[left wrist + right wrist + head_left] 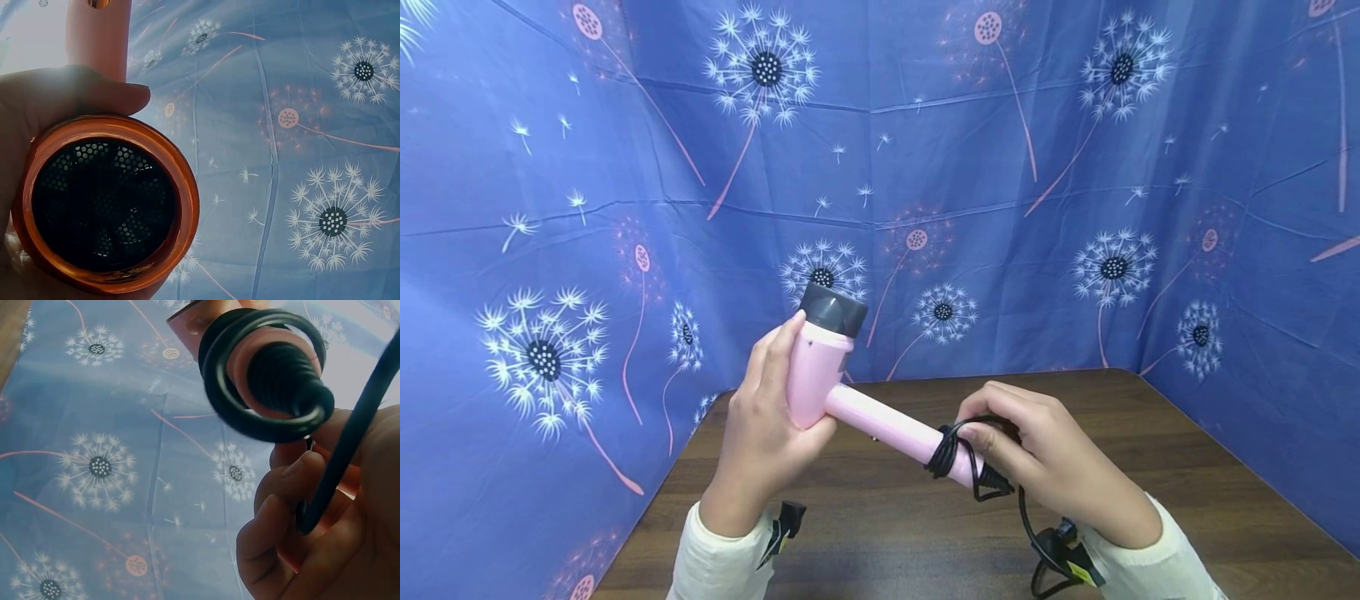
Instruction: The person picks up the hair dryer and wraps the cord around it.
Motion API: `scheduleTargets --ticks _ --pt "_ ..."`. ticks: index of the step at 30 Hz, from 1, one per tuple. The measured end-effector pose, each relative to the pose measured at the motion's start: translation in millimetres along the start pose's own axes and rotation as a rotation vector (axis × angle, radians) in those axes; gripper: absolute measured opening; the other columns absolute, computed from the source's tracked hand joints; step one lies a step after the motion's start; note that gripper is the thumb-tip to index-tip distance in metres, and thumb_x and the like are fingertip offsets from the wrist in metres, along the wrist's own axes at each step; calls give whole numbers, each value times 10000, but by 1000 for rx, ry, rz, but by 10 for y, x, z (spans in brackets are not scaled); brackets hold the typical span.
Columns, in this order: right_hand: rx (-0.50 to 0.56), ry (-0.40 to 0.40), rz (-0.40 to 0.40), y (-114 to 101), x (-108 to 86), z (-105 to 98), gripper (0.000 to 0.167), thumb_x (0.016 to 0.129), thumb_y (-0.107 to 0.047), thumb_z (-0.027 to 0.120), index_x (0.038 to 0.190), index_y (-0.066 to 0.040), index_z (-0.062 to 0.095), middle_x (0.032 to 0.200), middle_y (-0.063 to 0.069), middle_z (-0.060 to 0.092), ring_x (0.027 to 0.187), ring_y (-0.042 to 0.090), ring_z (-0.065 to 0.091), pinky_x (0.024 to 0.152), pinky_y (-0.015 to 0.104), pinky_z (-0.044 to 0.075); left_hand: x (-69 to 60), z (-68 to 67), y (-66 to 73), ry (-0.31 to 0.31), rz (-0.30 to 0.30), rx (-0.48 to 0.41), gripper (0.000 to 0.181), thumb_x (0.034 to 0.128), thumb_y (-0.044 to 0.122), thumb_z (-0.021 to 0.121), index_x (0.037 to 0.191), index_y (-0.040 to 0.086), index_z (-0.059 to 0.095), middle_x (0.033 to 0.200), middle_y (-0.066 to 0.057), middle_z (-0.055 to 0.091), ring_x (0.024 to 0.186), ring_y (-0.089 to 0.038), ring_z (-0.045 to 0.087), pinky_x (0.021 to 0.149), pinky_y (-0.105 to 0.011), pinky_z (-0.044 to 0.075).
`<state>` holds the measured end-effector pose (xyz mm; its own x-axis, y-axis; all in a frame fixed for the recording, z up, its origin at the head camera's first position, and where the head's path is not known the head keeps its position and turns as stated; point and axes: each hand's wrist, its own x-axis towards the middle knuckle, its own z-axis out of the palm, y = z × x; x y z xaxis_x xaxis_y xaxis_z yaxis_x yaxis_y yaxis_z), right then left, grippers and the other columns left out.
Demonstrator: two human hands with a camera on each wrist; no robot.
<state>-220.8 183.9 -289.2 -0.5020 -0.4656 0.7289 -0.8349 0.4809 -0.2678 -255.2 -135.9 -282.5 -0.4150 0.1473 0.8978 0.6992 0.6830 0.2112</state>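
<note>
A pink hair dryer [816, 371] with a black nozzle [833, 310] is held up above the table, its handle [887, 423] slanting down to the right. My left hand [767, 425] grips the dryer's body, the thumb near the handle's base. In the left wrist view the round air intake grille [103, 200] faces the camera. Black cord [944, 454] is looped round the handle's lower end. My right hand [1037, 450] pinches a loop of that cord between thumb and fingers. The right wrist view shows the ribbed cord sleeve [284, 378] at the handle's end.
The brown wooden table [880, 533] lies below both hands. A blue curtain [880, 167] printed with dandelions stands behind and at both sides. Below the right wrist the cord hangs down towards the table's front.
</note>
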Motion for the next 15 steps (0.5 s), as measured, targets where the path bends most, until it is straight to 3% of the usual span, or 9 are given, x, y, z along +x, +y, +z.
scheduleTargets --ticks 15 --pt "43 -11 5 14 8 -20 270 953 -60 703 1059 -307 675 950 -184 657 769 26 584 671 179 470 -10 -19 1 -38 -15 -76 1141 623 147 859 1625 283 329 1503 -23 500 1043 -194 585 740 -408 536"
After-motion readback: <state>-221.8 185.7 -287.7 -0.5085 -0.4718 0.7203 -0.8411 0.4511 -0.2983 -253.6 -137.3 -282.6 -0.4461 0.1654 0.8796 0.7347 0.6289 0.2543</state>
